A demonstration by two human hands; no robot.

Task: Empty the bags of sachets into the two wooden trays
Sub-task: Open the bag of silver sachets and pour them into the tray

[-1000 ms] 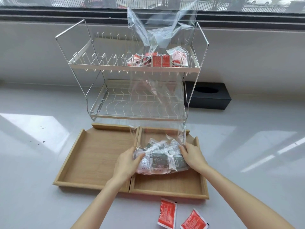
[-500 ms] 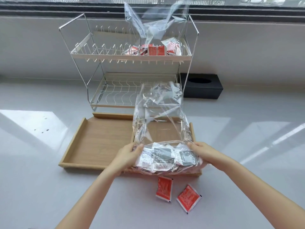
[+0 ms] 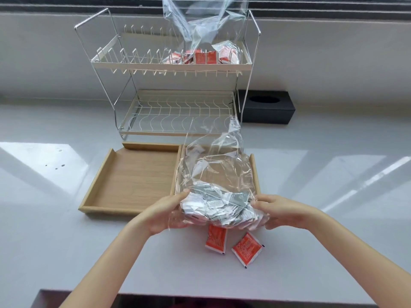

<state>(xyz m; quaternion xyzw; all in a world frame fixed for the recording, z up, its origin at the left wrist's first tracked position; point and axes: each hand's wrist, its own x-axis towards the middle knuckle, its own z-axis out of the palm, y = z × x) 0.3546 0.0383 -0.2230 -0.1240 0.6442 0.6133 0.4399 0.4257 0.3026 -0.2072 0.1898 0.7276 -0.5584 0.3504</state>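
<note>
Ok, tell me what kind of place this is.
Probably a kitchen or pantry counter by a window: a two-tier dish rack stands on a white countertop under a window sill, with a black tissue box beside it.

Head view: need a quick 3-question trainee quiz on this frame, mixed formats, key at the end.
1. True or false: the left wooden tray already holds sachets.
2. Multiple choice: the bag of red sachets sits A) on the rack's top shelf, B) on the rack's bottom shelf, C) in the right wooden tray.
3. Fill in: the bag of grey and white sachets is held by ___ hand(s).

Key
1. False; it is bare.
2. A.
3. Both: left hand and right hand grip its sachet-filled end, its loose end over the right tray. Two red sachets lie loose on the counter.
</note>
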